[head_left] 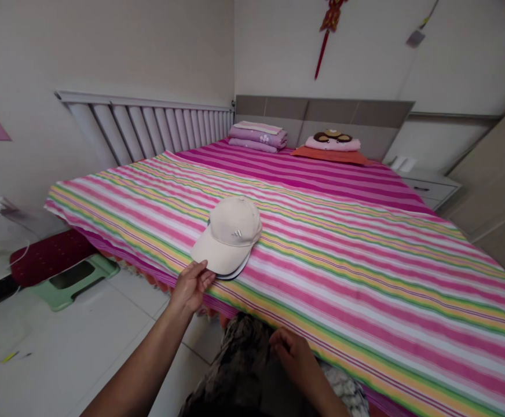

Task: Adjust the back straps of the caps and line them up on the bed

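Left hand (194,284) pinches a cap (237,220) by its brim (211,253), apparently to steady it near the edge of the bed (343,272); a second brim (235,273) shows beneath (perhaps nested); right hand (293,352), loosely half-open, appears empty.

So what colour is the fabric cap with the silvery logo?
Pale beige; the cap shows best in the head view.

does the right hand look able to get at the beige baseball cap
Probably yes: only striped bedspread lies between the right hand and the beige baseball cap, and the left hand, at the brim, leaves the cap's right side free.
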Available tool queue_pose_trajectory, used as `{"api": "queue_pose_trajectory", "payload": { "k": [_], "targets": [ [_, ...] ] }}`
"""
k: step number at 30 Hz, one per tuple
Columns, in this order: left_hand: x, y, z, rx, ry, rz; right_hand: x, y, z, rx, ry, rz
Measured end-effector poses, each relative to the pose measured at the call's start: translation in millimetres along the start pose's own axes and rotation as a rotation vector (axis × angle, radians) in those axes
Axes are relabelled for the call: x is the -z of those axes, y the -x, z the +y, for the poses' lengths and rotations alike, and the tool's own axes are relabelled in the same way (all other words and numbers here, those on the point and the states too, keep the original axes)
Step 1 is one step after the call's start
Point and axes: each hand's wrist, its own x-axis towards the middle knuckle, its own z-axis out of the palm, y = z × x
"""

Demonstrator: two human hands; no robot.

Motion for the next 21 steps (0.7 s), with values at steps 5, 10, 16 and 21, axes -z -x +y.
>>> {"api": "queue_pose_trajectory", "payload": {
  "k": [5,10,16,21],
  "targets": [
    [-5.2,9,-3,-0.023,0.073,-0.258,0,0,1,-0.008,-0.102,-0.003],
    [0.6,34,-48,0.130,0.020,-0.465,23,-5,-20,-0.024,-0.606,0.105],
    [16.8,64,-106,0.413,-0.145,-0.698,66,-8,-42,0.073,-0.980,0.299],
    [24.7,57,-113,0.523,-0.073,-0.782,75,3,-39,0.072,-1.055,0.421]
  ]
}}
